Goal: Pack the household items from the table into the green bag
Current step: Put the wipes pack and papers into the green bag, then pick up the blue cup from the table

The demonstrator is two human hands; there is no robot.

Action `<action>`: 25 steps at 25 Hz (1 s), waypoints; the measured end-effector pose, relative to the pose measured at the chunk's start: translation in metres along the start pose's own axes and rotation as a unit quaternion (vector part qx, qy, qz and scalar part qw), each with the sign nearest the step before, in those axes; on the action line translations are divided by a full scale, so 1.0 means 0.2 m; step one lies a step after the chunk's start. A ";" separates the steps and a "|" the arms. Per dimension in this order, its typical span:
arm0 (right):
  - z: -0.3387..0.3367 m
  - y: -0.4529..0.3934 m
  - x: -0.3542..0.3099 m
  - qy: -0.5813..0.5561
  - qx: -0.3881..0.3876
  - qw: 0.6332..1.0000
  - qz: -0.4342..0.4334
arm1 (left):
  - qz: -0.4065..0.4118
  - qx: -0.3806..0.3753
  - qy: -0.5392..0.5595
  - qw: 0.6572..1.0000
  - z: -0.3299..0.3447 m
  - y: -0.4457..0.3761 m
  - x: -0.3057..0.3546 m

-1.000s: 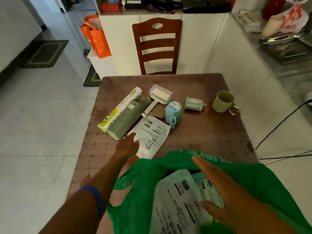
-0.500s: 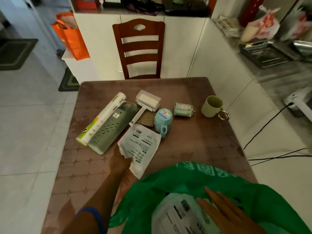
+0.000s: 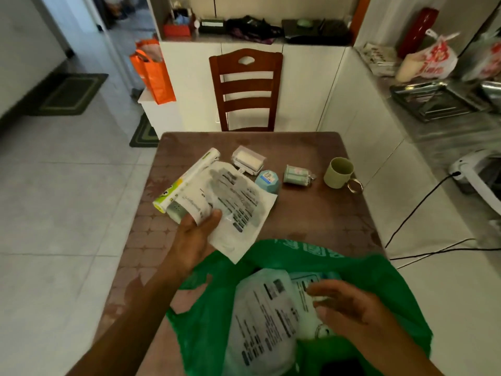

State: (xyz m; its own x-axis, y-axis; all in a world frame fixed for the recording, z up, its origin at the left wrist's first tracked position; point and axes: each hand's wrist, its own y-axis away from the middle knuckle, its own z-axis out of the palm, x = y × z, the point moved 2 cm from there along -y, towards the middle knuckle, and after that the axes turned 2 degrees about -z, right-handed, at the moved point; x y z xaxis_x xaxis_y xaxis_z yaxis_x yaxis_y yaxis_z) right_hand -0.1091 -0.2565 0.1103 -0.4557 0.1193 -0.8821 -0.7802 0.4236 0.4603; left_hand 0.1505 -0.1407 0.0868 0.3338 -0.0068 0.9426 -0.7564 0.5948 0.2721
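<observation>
Left hand (image 3: 195, 237) pinches one white printed packet (image 3: 233, 210) by its near edge, lifted off the table (image 3: 311, 221), just short of the green bag (image 3: 379, 289) mouth; judging by that, it's the next item in. Right hand (image 3: 349, 308) is inside the bag mouth, fingers loosely curled over the contents; can't tell if it's gripping anything. The bag sits at the near table edge, open, already holding two white printed packets (image 3: 260, 316) plus something dark at the bottom, unclear. So roughly three flat packets done or in transit. Left on the table, one each: frog-print roll (image 3: 187, 180), grey-green perforated holder (image 3: 176, 213) (mostly hidden under the packet), lint roller (image 3: 248, 160), blue cup (image 3: 268, 180), small green pouch (image 3: 296, 175), green mug (image 3: 339, 172). Six to go; call it about a third through.
</observation>
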 end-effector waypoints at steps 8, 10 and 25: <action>0.03 -0.09 -0.06 -0.465 -0.016 0.885 -0.003 | 0.018 -0.167 -0.144 0.975 0.26 0.77 0.05; -0.08 -0.06 -0.06 -0.451 0.015 0.890 -0.068 | 0.050 -0.063 -0.233 0.969 0.17 0.79 -0.01; 0.26 -0.49 -0.03 0.636 -0.283 0.710 -0.104 | -0.148 0.198 -0.110 0.963 -0.20 0.75 -0.27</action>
State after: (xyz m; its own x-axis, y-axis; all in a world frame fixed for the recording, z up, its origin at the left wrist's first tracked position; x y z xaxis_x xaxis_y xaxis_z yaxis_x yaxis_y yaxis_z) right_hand -0.0072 -0.2516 0.0648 -0.0423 -0.9535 -0.2985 -0.7711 -0.1588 0.6166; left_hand 0.0414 -0.0191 0.0690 0.4733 -0.3242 0.8190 -0.8165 0.1874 0.5461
